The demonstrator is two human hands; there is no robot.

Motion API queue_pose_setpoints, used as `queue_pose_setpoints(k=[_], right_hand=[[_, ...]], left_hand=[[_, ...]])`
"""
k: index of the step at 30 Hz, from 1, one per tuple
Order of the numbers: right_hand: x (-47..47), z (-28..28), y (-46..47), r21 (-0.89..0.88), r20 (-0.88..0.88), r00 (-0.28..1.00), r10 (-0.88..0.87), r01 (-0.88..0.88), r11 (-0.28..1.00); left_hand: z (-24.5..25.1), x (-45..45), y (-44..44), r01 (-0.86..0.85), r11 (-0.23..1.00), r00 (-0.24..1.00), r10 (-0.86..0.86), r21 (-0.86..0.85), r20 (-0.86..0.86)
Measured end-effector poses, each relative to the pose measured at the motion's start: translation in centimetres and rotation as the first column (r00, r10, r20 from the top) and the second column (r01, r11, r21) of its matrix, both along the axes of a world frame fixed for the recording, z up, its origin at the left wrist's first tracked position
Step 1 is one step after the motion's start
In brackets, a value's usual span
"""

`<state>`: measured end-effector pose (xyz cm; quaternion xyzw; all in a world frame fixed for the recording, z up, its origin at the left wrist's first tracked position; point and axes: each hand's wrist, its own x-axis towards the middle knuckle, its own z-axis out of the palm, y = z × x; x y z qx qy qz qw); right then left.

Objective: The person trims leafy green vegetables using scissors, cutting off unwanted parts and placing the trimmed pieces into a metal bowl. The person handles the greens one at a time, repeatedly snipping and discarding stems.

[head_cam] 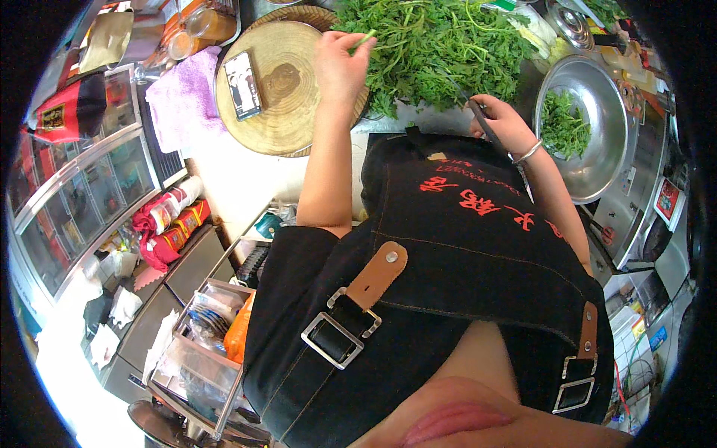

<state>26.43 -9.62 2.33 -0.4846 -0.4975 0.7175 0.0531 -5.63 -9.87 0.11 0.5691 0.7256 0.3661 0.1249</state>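
Between the fingertips of my left hand (344, 61) is a short green stem (363, 41), held at the near-left edge of a large heap of leafy greens (442, 39). My right hand (501, 123) grips a dark-handled knife (485, 124), its thin blade pointing up and left into the heap's near edge. Right of that hand stands a wide steel bowl (608, 140) with a smaller bunch of cut leafy greens (564, 123) inside. Left of the heap lies a round wooden chopping block (291, 126), with a lit phone (243, 87) on it.
A purple towel (185, 98) lies left of the block, near plastic tubs (210, 25) of orange-brown contents. Pale cabbage leaves (540, 36) and a metal lid (571, 25) are behind the bowl. Lower left stands a cart (201, 358) with bags. The metal counter edge (414, 120) runs before me.
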Motion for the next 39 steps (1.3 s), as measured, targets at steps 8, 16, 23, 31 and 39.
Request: queue_pose_setpoints(k=[8, 16, 23, 31, 39], right_hand=[[0.3, -1.0, -0.1, 0.088, -0.055, 0.997, -0.056, 0.061, 0.994], [-2.5, 0.5, -0.1, -0.149, -0.065, 0.998, -0.002, -0.008, 0.989], [-3.3, 1.1, 0.1, -0.299, -0.068, 0.993, -0.100, 0.076, 0.951], [-3.0, 0.3, 0.6, -0.201, -0.099, 0.987, -0.129, 0.107, 0.974], [0.6, -1.3, 0.1, 0.001, 0.001, 0.946, -0.324, 0.324, 0.946]], left_hand=[[2.8, -2.9, -2.2, -0.064, 0.997, 0.996, 0.067, -0.045, 0.063], [-1.9, 1.8, 0.0, 0.130, 0.978, 0.973, -0.158, -0.164, -0.170], [-0.7, 3.6, -0.7, 0.181, 0.983, 0.960, -0.180, -0.017, -0.216], [0.4, 5.8, -2.6, 0.189, 0.982, 0.975, -0.187, 0.004, -0.119], [0.6, 0.0, -3.9, -0.034, 0.994, 0.998, 0.040, 0.106, -0.052]])
